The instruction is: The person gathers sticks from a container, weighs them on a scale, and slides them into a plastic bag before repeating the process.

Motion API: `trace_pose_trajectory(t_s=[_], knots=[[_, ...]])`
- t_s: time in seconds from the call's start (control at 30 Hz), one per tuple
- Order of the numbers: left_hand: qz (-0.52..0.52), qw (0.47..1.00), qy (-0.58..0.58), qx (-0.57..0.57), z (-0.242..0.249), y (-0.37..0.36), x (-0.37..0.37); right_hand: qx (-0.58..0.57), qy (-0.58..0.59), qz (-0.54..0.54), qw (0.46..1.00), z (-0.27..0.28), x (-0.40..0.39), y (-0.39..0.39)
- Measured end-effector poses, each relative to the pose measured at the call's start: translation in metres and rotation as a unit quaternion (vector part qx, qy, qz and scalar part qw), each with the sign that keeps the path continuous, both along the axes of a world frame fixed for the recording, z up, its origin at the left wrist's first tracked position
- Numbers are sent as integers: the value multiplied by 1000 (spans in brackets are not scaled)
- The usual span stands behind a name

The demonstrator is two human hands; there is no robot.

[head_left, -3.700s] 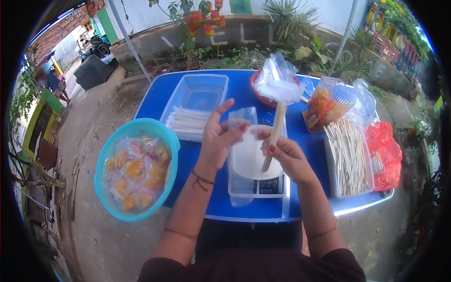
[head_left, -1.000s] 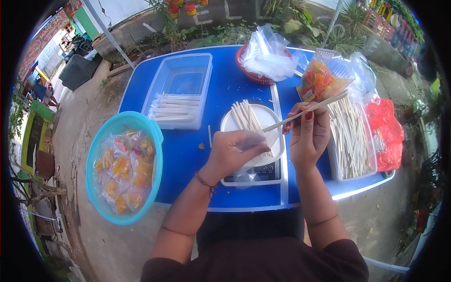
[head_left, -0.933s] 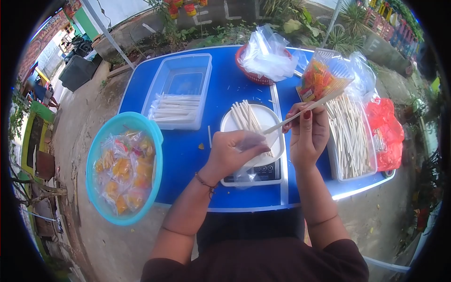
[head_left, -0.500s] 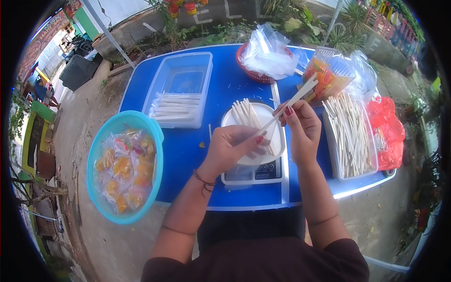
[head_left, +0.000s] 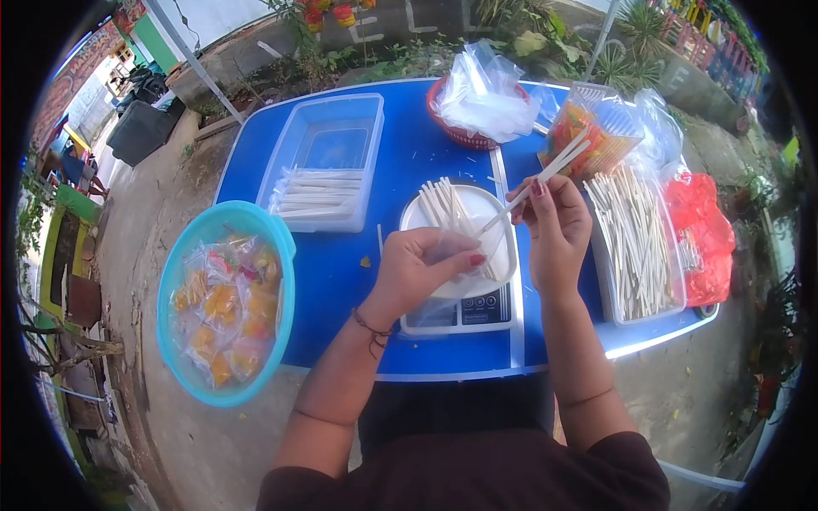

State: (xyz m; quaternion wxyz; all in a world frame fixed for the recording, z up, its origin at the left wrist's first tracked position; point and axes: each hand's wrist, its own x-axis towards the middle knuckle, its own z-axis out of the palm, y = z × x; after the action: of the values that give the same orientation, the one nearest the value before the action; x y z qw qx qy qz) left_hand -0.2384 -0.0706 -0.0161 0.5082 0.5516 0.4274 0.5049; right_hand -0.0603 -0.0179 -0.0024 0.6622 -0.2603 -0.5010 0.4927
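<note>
My right hand (head_left: 558, 220) pinches a few thin white sticks (head_left: 569, 157), which slant up to the right past the fingertips. Their lower ends reach to the opening of a clear plastic bag (head_left: 441, 308) that my left hand (head_left: 419, 266) grips between thumb and fingers. Below both hands is a kitchen scale (head_left: 487, 310) with a round white plate (head_left: 504, 269) on top. A loose bundle of white sticks (head_left: 443, 204) lies on that plate, partly hidden by my left hand.
A tub full of loose sticks (head_left: 639, 247) stands at right, beside a red plastic bag (head_left: 703, 230). At left are a clear box (head_left: 375, 128) with bagged sticks and a turquoise basin (head_left: 170, 341) of filled packets. Plastic bags (head_left: 486, 98) fill a red basket (head_left: 436, 89) at the back.
My right hand has moved slightly right, away from my left hand. The sticks' lower ends have shifted from beside my left fingertips toward the bag's opening.
</note>
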Motion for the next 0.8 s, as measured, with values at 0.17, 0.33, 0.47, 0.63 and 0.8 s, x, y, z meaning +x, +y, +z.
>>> trace_pose_trajectory(t_s=[0.17,0.33,0.47,0.63,0.8], knots=[[15,999,40,20,-1,-1,2,-41,53,-11,998,2,3,2],[17,997,64,38,3,-2,2,-46,59,-11,997,2,3,1],[18,997,62,37,-1,0,2,-32,36,-20,999,3,2,0],[-5,1000,17,9,-3,0,1,-10,-4,9,1000,1,0,-2],[-41,998,-45,-12,-2,2,-2,2,-27,43,999,-5,3,0]])
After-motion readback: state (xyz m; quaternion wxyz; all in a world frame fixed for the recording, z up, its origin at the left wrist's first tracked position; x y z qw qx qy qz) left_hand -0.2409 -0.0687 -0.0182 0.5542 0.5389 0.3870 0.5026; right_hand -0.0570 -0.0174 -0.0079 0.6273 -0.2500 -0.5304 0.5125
